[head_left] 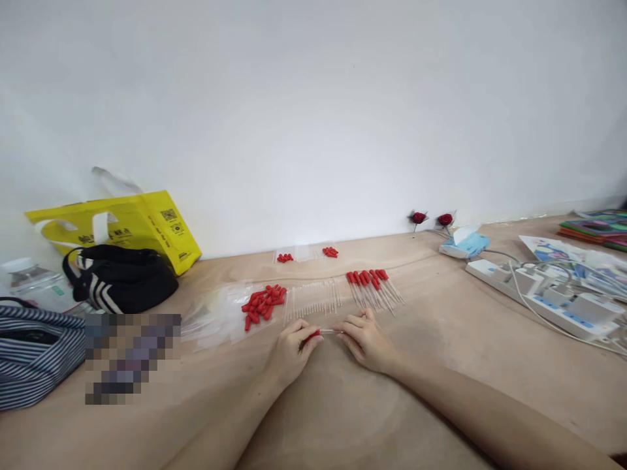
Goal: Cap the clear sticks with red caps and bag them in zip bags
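Note:
Low over the table's middle, my left hand (292, 349) is closed on a red rubber bulb (313, 335). My right hand (365, 341) pinches a thin clear dropper tube (328, 331), whose left end meets the bulb. How far the tube sits inside the bulb is hidden by my fingers. Beyond my hands lies a row of bare clear tubes (313, 299). Left of that row is a heap of loose red bulbs (263, 303) on clear plastic bags (215, 316). On the right, several droppers with red bulbs fitted (369, 287) lie side by side.
Small groups of red bulbs (330, 252) lie near the wall. At left are a yellow bag (147, 222), a black pouch (132, 277) and a striped bag (39, 352). A power strip (543, 300) with cables, blue masks (465, 245) and two dark red flowers (445, 220) are at right.

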### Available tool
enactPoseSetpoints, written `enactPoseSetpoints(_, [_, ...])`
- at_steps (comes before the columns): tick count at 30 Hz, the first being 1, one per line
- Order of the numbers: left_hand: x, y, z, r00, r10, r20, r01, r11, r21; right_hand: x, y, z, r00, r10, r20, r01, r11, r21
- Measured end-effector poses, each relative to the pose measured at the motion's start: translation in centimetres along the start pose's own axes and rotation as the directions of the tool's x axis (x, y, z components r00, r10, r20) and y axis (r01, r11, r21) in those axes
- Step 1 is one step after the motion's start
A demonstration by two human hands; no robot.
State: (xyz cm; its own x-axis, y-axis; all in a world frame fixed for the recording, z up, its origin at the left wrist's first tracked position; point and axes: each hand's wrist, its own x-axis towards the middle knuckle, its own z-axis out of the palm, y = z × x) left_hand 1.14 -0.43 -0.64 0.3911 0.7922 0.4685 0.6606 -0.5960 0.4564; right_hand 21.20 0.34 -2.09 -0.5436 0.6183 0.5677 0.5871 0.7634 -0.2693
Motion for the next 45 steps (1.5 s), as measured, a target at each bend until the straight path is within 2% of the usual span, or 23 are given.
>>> enactPoseSetpoints(8, [0.0,0.0,-0.1,0.992,0.118,-0.046,-0.114,0.99,0.089,-0.1,-0.6,0.1,0.999,-0.033,0.033,0.031,0.997,0.074])
enactPoseSetpoints(13, [-0.2,0.2,-0.3,0.974,0.226,0.021,-0.225,0.949,0.222,-0.1,-0.1,-0.4,0.993,-0.099,0.06,0.097,0.995,0.036])
enactPoseSetpoints(18, [-0.2,0.3,-0.2,0.952,0.297,0.072,-0.305,0.916,0.262,0.1,0.0,-0.7,0.99,-0.137,0.042,0.137,0.991,0.002])
enactPoseSetpoints(30, [-0.1,0.7,0.0,0.939,0.339,0.061,-0.343,0.902,0.264,0.4,-0.6,0.1,0.991,-0.133,0.011,0.133,0.991,-0.016])
enactPoseSetpoints(41, [0.0,0.5,0.3,0.927,0.373,0.042,-0.372,0.898,0.234,0.8,-0.3,0.7,0.985,-0.126,0.115,0.13,0.991,-0.024])
enactPoseSetpoints(45, [0.2,0.2,0.0,0.938,0.34,0.059,-0.344,0.907,0.243,1.1,-0.3,0.2,0.98,-0.109,0.166,0.113,0.993,-0.016])
